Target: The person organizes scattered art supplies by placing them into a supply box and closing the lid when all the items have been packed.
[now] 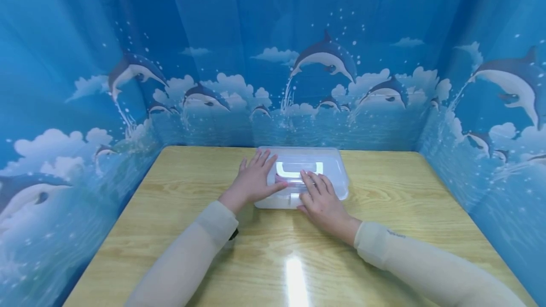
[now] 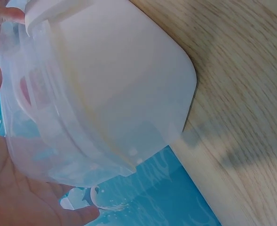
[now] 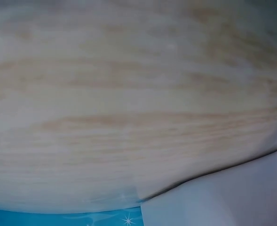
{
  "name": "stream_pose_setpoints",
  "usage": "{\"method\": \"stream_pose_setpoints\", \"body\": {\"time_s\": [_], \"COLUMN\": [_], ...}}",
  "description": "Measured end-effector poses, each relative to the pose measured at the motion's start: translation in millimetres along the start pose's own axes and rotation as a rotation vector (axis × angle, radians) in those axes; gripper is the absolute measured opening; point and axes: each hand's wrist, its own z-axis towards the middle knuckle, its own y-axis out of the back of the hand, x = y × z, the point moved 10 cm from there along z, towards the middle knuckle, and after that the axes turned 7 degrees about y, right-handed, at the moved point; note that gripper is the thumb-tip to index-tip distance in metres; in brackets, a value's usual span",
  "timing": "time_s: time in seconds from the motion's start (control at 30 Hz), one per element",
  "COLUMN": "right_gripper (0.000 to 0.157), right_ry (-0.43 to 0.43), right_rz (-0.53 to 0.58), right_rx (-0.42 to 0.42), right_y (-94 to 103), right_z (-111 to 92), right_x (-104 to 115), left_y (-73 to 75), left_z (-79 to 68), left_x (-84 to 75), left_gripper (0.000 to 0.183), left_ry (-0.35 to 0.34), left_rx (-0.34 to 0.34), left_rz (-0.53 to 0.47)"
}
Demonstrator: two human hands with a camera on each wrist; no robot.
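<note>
A translucent plastic box (image 1: 334, 160) with a clear lid, a white handle (image 1: 300, 174) and a front latch (image 1: 294, 200) sits at the table's far edge. Something pinkish shows faintly through its wall. My left hand (image 1: 255, 179) rests on the lid's left side, fingers spread and thumb pointing toward the handle. My right hand (image 1: 322, 203) lies over the lid's front edge, fingers extended across the top and thumb low at the front. In the left wrist view, a fingertip touches the edge of the white latch (image 2: 53, 12). The right wrist view shows no hand, only the box's side (image 3: 223, 197) at lower right.
The box stands on a wood-grain table (image 1: 170, 231). A blue dolphin-print curtain (image 1: 264, 22) encloses the table at the back and both sides, close behind the box.
</note>
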Motion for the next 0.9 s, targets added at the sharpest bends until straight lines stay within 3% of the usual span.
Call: {"method": "stream_pose_setpoints", "body": {"time_s": [0.4, 0.9], "right_gripper": [0.034, 0.035], "right_ry": [-0.003, -0.019], "right_rz": [-0.057, -0.007], "right_rx": [0.017, 0.047], "right_y": [0.5, 1.8], "right_z": [0.4, 0.3], "right_x": [1.7, 0.7], "left_y": [3.1, 3.0], "left_z": [-2.1, -3.9], "left_x": [-2.4, -1.2], "left_gripper": [0.095, 0.095], "left_ry": [-0.002, 0.007], "left_rx": [0.004, -0.009], "left_rz": [-0.007, -0.036]}}
